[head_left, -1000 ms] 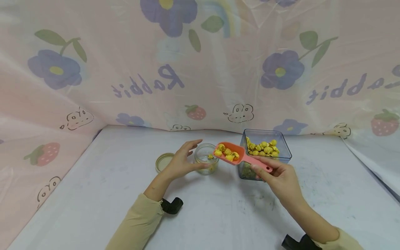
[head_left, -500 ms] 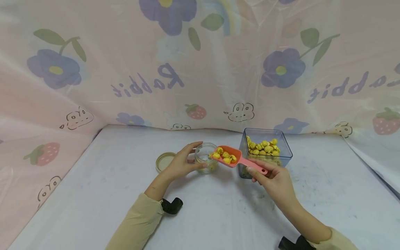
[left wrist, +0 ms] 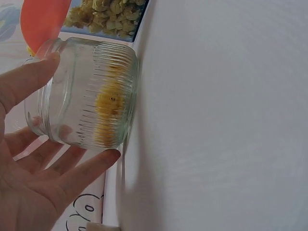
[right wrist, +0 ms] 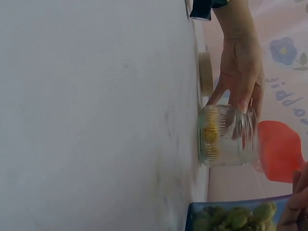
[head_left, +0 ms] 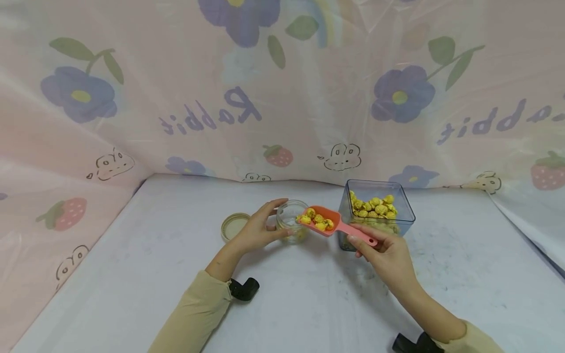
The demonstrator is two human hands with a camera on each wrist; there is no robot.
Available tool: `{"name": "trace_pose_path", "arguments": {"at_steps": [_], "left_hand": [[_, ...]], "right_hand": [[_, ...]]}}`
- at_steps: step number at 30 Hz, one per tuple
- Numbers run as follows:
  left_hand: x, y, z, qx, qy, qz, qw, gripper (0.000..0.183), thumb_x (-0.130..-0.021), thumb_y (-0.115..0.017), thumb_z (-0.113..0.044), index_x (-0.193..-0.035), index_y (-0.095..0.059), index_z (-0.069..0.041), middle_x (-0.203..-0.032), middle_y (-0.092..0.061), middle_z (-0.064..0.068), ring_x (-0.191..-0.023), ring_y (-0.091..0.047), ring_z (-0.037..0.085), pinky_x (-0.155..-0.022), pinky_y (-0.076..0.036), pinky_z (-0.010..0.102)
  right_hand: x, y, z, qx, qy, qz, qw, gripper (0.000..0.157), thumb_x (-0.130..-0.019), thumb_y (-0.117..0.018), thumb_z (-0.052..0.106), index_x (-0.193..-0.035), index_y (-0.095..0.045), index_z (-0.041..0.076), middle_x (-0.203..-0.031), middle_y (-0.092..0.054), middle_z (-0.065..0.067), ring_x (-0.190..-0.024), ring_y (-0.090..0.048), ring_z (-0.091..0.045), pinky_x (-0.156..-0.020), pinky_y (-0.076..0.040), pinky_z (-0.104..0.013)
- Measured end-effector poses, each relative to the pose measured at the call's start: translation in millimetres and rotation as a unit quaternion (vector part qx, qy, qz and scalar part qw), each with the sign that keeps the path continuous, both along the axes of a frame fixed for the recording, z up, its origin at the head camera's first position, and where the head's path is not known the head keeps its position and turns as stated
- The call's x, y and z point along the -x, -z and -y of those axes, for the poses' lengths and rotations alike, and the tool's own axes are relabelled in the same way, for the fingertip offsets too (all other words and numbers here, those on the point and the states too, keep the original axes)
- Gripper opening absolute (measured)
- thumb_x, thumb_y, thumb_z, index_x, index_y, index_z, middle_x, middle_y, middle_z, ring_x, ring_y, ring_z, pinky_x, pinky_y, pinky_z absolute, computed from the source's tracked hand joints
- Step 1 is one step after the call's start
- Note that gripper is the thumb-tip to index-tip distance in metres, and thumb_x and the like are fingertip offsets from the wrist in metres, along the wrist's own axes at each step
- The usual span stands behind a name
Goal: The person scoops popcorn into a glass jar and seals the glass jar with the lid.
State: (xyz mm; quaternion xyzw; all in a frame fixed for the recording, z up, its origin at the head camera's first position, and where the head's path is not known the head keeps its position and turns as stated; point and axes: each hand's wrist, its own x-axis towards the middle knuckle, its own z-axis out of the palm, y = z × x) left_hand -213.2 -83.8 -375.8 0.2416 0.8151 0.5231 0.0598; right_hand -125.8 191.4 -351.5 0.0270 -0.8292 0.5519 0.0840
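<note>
My left hand [head_left: 258, 229] holds a ribbed glass jar [left wrist: 77, 96] around its side, thumb near the rim and fingers on the far side. Yellow popcorn lies at the jar's bottom. The handle of a coral-red scoop [head_left: 328, 214] is pinched in my right hand [head_left: 390, 255]. Several pieces of yellow popcorn [head_left: 319, 223] sit in the scoop, whose front lip is over the jar's rim. Right of it stands a clear bluish square container [head_left: 406, 208] with popcorn inside. In the right wrist view only part of my right hand shows, at the lower right edge.
A round gold-rimmed lid [head_left: 227, 230] lies on the white table [head_left: 309, 304], left of the jar and partly behind my left hand. Behind the table hangs a pink printed sheet [head_left: 300, 113]. Black wrist-camera mounts [head_left: 246, 289] stick out beside both wrists.
My right hand has brought the scoop slightly left and down, its lip moving over the jar. My left hand has closed in on the jar. The last half second shows little motion.
</note>
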Motion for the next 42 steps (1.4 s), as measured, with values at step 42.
{"name": "trace_pose_path", "arguments": {"at_steps": [42], "left_hand": [[2.2,4.1,1,-0.001,-0.007,0.019,0.9998,0.075,-0.083,-0.075,-0.010,-0.147,-0.036,-0.013,-0.151,-0.035,0.012,-0.135,-0.039,0.035,-0.093,-0.053,0.039]], "right_hand": [[18.5,-47.7,1,-0.186,-0.044,-0.078,0.978,0.029,-0.085,-0.074,0.021,-0.107,-0.072,0.003,-0.077,-0.064,-0.006,-0.059,-0.046,-0.012,-0.045,-0.037,-0.022]]}}
